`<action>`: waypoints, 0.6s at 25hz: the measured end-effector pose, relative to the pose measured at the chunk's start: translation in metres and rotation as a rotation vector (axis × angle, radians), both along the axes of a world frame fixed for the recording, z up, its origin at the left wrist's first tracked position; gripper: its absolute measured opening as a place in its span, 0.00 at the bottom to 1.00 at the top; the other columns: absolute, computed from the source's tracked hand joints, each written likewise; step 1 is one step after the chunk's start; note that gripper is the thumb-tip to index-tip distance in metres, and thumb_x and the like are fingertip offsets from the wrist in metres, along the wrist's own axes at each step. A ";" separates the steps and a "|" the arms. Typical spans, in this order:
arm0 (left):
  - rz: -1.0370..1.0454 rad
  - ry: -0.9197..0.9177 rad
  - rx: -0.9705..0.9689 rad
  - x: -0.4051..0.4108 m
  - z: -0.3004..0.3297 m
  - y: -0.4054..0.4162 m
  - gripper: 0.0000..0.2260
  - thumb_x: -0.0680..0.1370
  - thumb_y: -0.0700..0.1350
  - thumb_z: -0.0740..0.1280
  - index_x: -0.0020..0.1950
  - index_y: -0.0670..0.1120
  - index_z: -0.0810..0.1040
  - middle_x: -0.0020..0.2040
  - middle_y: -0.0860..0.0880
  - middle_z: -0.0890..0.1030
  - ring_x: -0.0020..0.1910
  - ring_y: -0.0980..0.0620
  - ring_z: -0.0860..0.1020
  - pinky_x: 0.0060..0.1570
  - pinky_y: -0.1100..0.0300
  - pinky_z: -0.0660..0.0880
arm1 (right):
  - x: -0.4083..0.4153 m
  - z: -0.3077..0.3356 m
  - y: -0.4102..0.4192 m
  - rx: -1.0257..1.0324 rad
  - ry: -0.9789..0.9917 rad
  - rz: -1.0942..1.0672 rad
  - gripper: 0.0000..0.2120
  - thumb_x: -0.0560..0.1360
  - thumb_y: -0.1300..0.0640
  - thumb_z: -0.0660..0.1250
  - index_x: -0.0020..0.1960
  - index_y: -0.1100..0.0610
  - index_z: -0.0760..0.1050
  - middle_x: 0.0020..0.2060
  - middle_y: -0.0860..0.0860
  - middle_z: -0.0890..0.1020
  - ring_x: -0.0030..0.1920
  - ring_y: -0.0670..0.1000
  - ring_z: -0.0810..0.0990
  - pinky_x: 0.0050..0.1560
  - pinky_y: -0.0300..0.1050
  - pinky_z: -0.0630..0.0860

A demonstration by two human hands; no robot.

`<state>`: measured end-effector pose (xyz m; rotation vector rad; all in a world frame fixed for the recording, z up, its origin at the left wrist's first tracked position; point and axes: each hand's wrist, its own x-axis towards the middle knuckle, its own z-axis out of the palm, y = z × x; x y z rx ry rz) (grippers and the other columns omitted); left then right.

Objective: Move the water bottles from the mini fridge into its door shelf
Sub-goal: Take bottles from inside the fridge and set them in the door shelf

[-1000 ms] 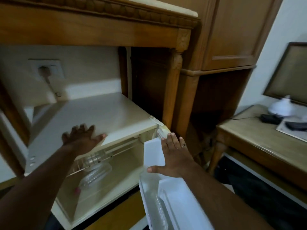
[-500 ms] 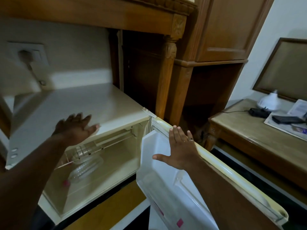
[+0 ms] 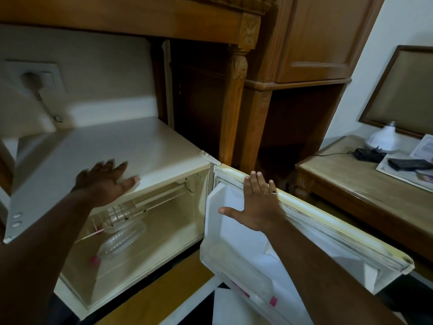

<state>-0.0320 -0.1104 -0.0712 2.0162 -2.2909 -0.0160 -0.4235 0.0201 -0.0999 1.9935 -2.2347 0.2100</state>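
The cream mini fridge [image 3: 131, 146] stands open under a wooden console. Inside, clear ribbed water bottles [image 3: 124, 238] with pink caps lie on their sides, one below the wire shelf and another on it. The fridge door [image 3: 328, 228] hangs open to the right, and its white door shelf [image 3: 234, 261] holds clear bottles with pink caps. My left hand [image 3: 105, 181] rests flat on the front edge of the fridge top, holding nothing. My right hand [image 3: 257, 205] is spread flat against the inner side of the door near its top edge, also holding nothing.
A carved wooden leg [image 3: 234, 102] and a dark cabinet recess stand just behind the door hinge. A low wooden table [image 3: 351, 179] to the right carries a white lamp, a black charger and papers. A wall socket [image 3: 35, 76] with a plug sits above the fridge.
The door has swung wider open to the right with my right hand on it. My left hand has stayed on the fridge top.
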 end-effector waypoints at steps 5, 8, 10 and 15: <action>0.000 -0.005 0.018 -0.002 0.003 0.001 0.48 0.65 0.81 0.38 0.81 0.59 0.50 0.83 0.50 0.50 0.80 0.47 0.49 0.75 0.44 0.48 | 0.002 -0.003 -0.003 -0.027 -0.015 -0.018 0.65 0.57 0.14 0.33 0.80 0.59 0.47 0.81 0.57 0.49 0.80 0.59 0.44 0.76 0.62 0.38; 0.004 0.005 0.022 -0.003 0.004 0.003 0.47 0.66 0.80 0.39 0.81 0.59 0.50 0.83 0.49 0.49 0.81 0.48 0.48 0.75 0.44 0.48 | 0.016 0.000 -0.001 -0.076 -0.132 0.013 0.63 0.59 0.15 0.37 0.80 0.58 0.44 0.81 0.58 0.48 0.80 0.58 0.45 0.77 0.59 0.42; 0.006 0.012 0.024 -0.003 0.004 0.003 0.48 0.65 0.81 0.39 0.81 0.59 0.50 0.83 0.50 0.49 0.81 0.48 0.48 0.75 0.44 0.48 | 0.034 -0.002 0.006 -0.152 -0.207 0.132 0.59 0.64 0.17 0.41 0.80 0.58 0.48 0.80 0.58 0.52 0.80 0.58 0.49 0.76 0.55 0.49; -0.006 0.022 0.025 -0.001 0.002 0.002 0.51 0.63 0.82 0.38 0.81 0.59 0.51 0.83 0.50 0.50 0.80 0.47 0.49 0.75 0.44 0.49 | 0.058 -0.056 0.038 -0.129 -0.412 0.273 0.36 0.78 0.31 0.51 0.73 0.57 0.68 0.70 0.55 0.74 0.71 0.54 0.70 0.69 0.50 0.69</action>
